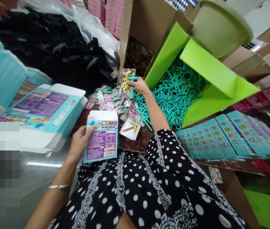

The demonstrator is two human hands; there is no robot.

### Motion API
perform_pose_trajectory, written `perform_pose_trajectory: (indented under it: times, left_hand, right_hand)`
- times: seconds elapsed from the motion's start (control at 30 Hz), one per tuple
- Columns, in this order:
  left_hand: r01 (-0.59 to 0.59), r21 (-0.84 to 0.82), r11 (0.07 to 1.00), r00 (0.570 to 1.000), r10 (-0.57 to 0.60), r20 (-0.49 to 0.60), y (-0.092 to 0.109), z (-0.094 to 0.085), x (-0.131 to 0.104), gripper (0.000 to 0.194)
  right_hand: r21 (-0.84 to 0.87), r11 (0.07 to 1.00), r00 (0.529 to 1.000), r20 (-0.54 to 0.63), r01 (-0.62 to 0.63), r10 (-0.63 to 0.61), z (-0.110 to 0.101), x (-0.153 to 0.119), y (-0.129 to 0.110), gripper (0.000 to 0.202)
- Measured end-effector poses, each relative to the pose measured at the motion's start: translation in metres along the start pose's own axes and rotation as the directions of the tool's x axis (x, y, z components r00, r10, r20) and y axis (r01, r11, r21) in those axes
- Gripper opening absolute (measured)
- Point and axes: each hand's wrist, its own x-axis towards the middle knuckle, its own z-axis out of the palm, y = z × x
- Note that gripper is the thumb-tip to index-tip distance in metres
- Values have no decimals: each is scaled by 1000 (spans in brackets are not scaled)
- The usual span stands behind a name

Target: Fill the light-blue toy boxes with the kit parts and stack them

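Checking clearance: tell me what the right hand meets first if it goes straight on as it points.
The right hand would likely first meet the clear bag of colourful pieces, which it may already touch; depth is unclear.

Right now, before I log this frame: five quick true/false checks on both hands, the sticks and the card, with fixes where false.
1. The left hand holds a blue-and-purple box. True.
2. The right hand is buried in the black pieces. False: it is at a clear bag of coloured pieces, with a turquoise stick by its fingers.
3. The heap of turquoise sticks spreads out of a bright green box. True.
4. The white card lies on top of that heap. False: it lies on the table, by the near edge of the scattered sachets.
5. There is a bracelet on the left wrist. True.
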Motion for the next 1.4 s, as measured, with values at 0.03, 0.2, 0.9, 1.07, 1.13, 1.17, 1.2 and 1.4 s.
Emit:
perform_pose_trajectory:
  times: [0.03,0.2,0.9,1.07,1.13,1.17,1.2,1.4]
  left_hand:
    - [-15,-2,1000,1000,15,5,3,0,-2,81]
    - [-110,16,994,992,109,61,21,10,-9,71]
    - [-370,104,923,927,361,100,37,37,-42,60]
    - [-369,121,922,926,354,130,34,41,-44,59]
    - [-365,125,923,929,352,117,33,43,-46,58]
    - [-365,122,923,929,353,108,32,44,-47,58]
    - [-368,119,922,928,358,102,31,45,-47,57]
    - [-405,131,905,908,381,172,33,47,-49,54]
  right_hand:
    - [106,994,999,24,38,-41,1,-13,-1,54]
    - [380,912,988,-30,152,-152,34,-84,-17,63]
    - [253,918,805,446,306,-391,-23,-163,-27,42]
    - [138,847,773,354,514,-527,-9,-167,-31,16]
    - [67,830,741,416,554,-528,-1,-172,-33,10]
    - [35,823,737,425,567,-526,2,-175,-34,9]
    - [3,815,739,421,579,-526,4,-179,-35,9]
    - [-65,788,718,464,612,-519,1,-179,-42,14]
